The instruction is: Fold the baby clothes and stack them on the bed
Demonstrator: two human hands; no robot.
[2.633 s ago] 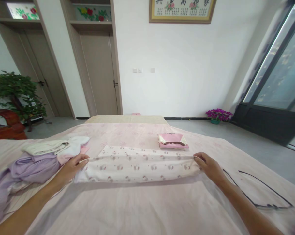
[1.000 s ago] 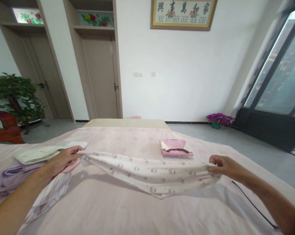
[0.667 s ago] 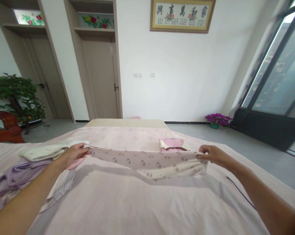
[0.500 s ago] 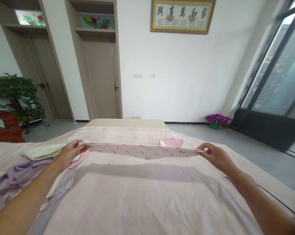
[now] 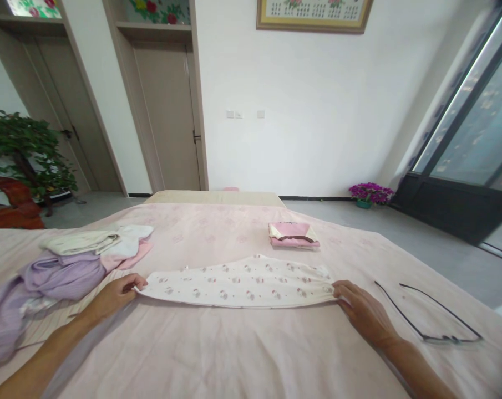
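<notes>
A white piece of clothing with a small animal-like print, apparently folded trousers (image 5: 238,284), stretches lengthwise across the pink bedspread (image 5: 217,354). My left hand (image 5: 123,291) pinches its left end between thumb and fingers. At the opposite end, my right hand (image 5: 353,296) grips the other corner, fingers pressed together. The near edge is taut between both hands, while the far part rests on the bed. Beyond it lies a folded pink and cream garment (image 5: 294,235).
To the left is a loose heap with a purple garment (image 5: 67,274) and folded white cloth (image 5: 82,240). Eyeglasses (image 5: 450,338) lie unfolded beside my right forearm. Past the bed stand potted purple flowers (image 5: 370,194) and a leafy plant (image 5: 24,147).
Both hands have come down and nearer with the printed garment, which now lies spread on the bed instead of hanging above it. The view has tilted downward, and the glasses show fully.
</notes>
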